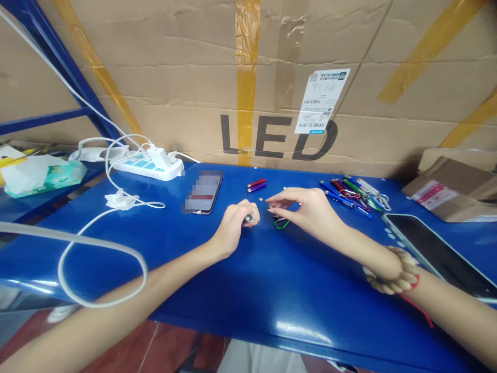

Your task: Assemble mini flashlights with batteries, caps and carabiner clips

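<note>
My left hand is closed around a small metal tube, whose round open end faces me. Most of the tube is hidden in the fist. To its right, the thumb and fingertips of my right hand pinch a small silvery piece, too small to name for certain. A green carabiner clip lies under that hand, partly covered by it. Just beyond the fingertips, a small silvery disc rests on the blue table. Behind it lie a red tube and a purple tube, side by side.
Several coloured metal penlights with clips lie at the right, near a dark-screened tablet and a cardboard box. A phone, a power strip and looping white cables occupy the left. A large carton stands behind.
</note>
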`<state>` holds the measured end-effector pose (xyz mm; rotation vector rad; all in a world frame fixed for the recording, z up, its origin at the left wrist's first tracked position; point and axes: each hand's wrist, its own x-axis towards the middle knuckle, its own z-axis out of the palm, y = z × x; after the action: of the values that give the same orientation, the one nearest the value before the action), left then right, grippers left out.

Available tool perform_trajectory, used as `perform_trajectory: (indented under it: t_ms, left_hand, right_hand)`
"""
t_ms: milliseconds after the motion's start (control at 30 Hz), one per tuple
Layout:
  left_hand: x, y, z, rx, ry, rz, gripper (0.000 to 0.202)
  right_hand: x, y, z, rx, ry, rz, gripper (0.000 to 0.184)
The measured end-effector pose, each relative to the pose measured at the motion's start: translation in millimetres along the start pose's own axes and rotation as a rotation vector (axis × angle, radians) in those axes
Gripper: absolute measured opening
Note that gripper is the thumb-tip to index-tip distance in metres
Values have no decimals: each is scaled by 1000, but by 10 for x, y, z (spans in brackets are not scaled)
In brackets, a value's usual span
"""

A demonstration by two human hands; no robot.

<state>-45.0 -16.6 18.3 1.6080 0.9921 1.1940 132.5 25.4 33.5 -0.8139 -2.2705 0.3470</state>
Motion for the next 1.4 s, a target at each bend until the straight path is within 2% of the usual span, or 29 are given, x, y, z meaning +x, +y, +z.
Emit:
perform_trajectory:
  t_ms: [100,200,333,433,500,667,733,800,967,1100,1167,1233,1300,1400]
  left_hand:
    - [-6,-43,-1,-30,-44,4,34]
    - [-6,-82,-12,-69,-70,1,32]
    - [-39,-50,-49,58,-77,225,27]
    - [-66,8,-86,183,-114,393,33]
    - [-63,22,-111,373,-148,445,40]
    - [-3,-79,-166,1218,-234,398,40]
    - [18,-126,-190,1377,-245,423,38]
    - [35,-145,-217,1442,-235,500,34]
    - [69,-121,-249,1507,-175,649,22]
    - [88,-123,-235,1528,-184,695,17]
    - [99,-114,-238,1525,-205,698,17]
    - [116,-85,-253,1480,-200,659,19]
    - [136,-46,-267,1334,-122,559,25]
    - [150,-6,-239,878,-34,354,27]
  right_hand:
    - [0,-172,-56,69,113,-20,10]
    - [2,-279,-89,34,202,-126,7]
    - [-16,-343,-149,-45,298,-238,9]
    - [-40,-362,-190,-133,290,-323,11]
    - [-44,-326,-191,-228,259,-355,11]
    - [-28,16,-110,-475,134,-330,11]
    - [-39,172,-78,-514,60,-306,11]
    - [-61,274,-63,-520,3,-293,12]
    - [-119,275,-68,-454,12,-284,14]
    - [-190,220,-79,-458,17,-327,14]
    - [-246,217,-83,-443,10,-304,14]
    - [-302,219,-84,-397,11,-248,15]
    - [-339,206,-72,-301,15,-179,15]
    - [-343,126,-26,-82,8,-38,14]
